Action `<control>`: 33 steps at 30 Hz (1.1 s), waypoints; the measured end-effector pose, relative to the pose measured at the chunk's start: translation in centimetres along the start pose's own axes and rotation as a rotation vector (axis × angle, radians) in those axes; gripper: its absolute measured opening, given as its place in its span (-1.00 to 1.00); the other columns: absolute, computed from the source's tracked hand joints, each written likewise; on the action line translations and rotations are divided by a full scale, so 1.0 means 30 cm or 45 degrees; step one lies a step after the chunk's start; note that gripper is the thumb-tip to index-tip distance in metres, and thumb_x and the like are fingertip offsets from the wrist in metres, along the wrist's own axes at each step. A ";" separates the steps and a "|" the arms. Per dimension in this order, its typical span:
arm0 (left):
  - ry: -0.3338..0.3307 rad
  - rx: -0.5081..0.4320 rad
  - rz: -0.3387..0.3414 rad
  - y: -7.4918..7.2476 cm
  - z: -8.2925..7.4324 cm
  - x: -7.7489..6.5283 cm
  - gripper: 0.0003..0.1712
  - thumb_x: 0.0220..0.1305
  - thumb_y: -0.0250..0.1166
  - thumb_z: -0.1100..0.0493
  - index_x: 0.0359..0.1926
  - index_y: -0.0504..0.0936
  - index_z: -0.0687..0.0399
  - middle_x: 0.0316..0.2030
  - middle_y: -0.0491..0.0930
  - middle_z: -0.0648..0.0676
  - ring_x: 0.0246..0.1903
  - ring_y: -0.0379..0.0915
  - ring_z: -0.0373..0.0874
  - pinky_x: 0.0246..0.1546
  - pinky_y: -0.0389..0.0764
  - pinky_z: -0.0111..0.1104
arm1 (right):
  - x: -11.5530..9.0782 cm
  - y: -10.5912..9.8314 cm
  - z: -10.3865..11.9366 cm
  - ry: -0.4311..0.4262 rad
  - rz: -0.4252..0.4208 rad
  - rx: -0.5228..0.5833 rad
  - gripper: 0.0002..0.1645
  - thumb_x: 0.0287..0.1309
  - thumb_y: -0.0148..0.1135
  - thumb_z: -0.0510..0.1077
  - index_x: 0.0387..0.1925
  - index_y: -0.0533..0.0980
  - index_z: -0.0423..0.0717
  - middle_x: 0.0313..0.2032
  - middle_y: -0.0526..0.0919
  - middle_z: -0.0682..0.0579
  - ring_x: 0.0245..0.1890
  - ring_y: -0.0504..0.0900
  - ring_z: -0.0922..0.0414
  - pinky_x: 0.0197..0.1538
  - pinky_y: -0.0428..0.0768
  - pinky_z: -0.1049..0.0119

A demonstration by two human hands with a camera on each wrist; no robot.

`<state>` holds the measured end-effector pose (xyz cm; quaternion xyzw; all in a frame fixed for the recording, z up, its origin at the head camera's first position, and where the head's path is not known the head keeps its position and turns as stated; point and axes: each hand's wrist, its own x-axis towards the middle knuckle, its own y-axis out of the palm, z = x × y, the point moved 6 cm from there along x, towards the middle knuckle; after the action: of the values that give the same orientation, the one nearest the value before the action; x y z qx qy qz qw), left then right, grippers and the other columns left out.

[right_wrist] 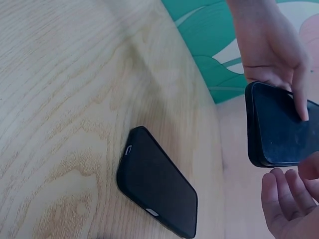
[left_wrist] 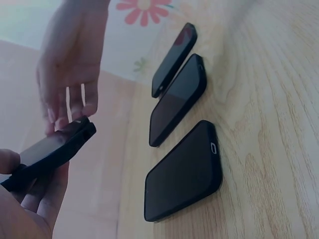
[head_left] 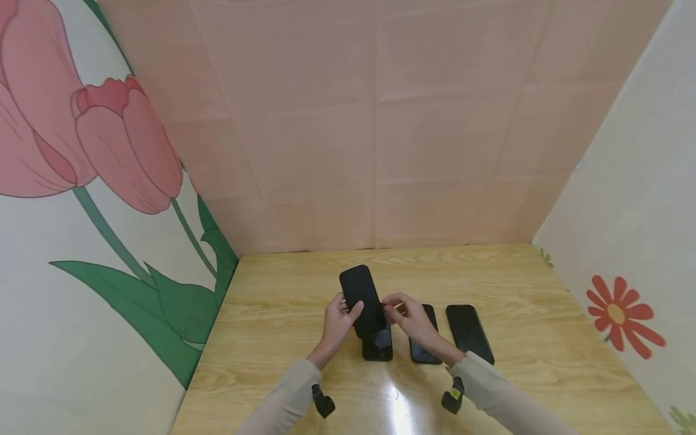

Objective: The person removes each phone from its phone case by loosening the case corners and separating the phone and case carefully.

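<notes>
My left hand [head_left: 335, 325] holds a black phone [head_left: 360, 290] up over the table, thumb across its dark screen and fingers behind. A dark case wraps the phone; at its near corner in the left wrist view the case rim [left_wrist: 89, 130] stands slightly off the phone. At the phone's right edge in the head view, my right hand [head_left: 411, 317] has its fingers bent and pinches the edge. The right wrist view shows its thumb [right_wrist: 310, 167] over the edge with the fingers below. Underneath the held phone, another black phone [head_left: 377, 351] lies on the table, partly hidden.
Two more dark phones lie to the right on the wood-grain table [head_left: 283, 290]: one [head_left: 425, 353] partly behind my right hand, the other [head_left: 470, 332] farther right. A pink wall covering [head_left: 375, 151] rises behind the table, with flowered panels at both sides.
</notes>
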<state>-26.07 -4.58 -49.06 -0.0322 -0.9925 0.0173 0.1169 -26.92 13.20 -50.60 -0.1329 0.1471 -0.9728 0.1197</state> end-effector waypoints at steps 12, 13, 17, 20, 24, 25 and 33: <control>-0.067 -0.027 0.104 0.016 0.029 -0.002 -0.70 0.46 0.10 0.35 0.06 0.46 0.58 -0.21 0.62 0.51 -0.23 0.61 0.35 -0.28 0.68 -0.04 | 0.004 0.004 -0.105 0.081 -0.043 -0.055 -0.80 0.31 0.22 -0.32 -0.04 0.56 -0.24 -0.26 0.64 -0.07 -0.31 0.66 -0.19 -0.30 0.62 0.31; -0.073 -0.038 0.114 0.017 0.030 -0.001 -0.69 0.47 0.09 0.35 0.07 0.46 0.57 -0.20 0.62 0.51 -0.23 0.60 0.36 -0.28 0.67 0.00 | 0.003 0.003 -0.104 0.094 -0.044 -0.057 -0.79 0.31 0.23 -0.32 -0.04 0.56 -0.24 -0.26 0.64 -0.06 -0.30 0.66 -0.17 -0.29 0.61 0.33; -0.066 -0.043 0.150 0.021 0.033 -0.001 -0.69 0.49 0.05 0.35 0.09 0.43 0.58 -0.17 0.60 0.53 -0.19 0.58 0.39 -0.24 0.64 0.09 | 0.001 0.003 -0.100 0.120 -0.046 -0.080 -0.77 0.29 0.26 -0.30 -0.03 0.56 -0.23 -0.24 0.64 -0.05 -0.29 0.65 -0.03 -0.26 0.60 0.34; -0.047 -0.046 0.159 0.022 0.030 -0.003 -0.70 0.49 0.03 0.38 0.09 0.41 0.60 -0.16 0.58 0.55 -0.17 0.56 0.42 -0.21 0.61 0.16 | 0.000 0.005 -0.099 0.121 -0.046 -0.095 -0.73 0.27 0.29 -0.28 -0.01 0.56 -0.23 -0.19 0.65 -0.06 -0.25 0.64 0.07 -0.22 0.61 0.32; -0.028 -0.047 0.156 0.024 0.025 -0.006 -0.71 0.48 0.02 0.40 0.08 0.40 0.62 -0.16 0.58 0.57 -0.18 0.55 0.43 -0.21 0.61 0.17 | -0.002 0.008 -0.101 0.131 -0.043 -0.097 -0.69 0.26 0.31 -0.25 0.02 0.56 -0.25 -0.12 0.66 -0.08 -0.16 0.64 0.07 -0.10 0.62 0.26; -0.026 -0.045 0.153 0.025 0.024 -0.006 -0.71 0.48 0.02 0.40 0.08 0.40 0.62 -0.16 0.58 0.57 -0.18 0.56 0.43 -0.22 0.61 0.16 | -0.002 0.006 -0.100 0.131 -0.047 -0.096 -0.69 0.26 0.31 -0.26 0.02 0.56 -0.25 -0.11 0.66 -0.09 -0.14 0.64 0.06 -0.07 0.62 0.24; -0.013 -0.057 0.115 0.030 0.041 -0.004 -0.71 0.47 0.06 0.39 0.09 0.43 0.57 -0.18 0.60 0.54 -0.21 0.57 0.41 -0.28 0.65 0.08 | -0.007 -0.014 -0.043 0.039 -0.075 -0.020 -0.73 0.25 0.25 -0.40 -0.01 0.55 -0.37 -0.13 0.63 -0.23 -0.15 0.61 -0.09 -0.08 0.62 0.18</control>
<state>-26.20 -3.72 -50.34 -0.0794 -0.9907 0.0006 0.1103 -27.18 13.99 -51.71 -0.1234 0.1527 -0.9766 0.0879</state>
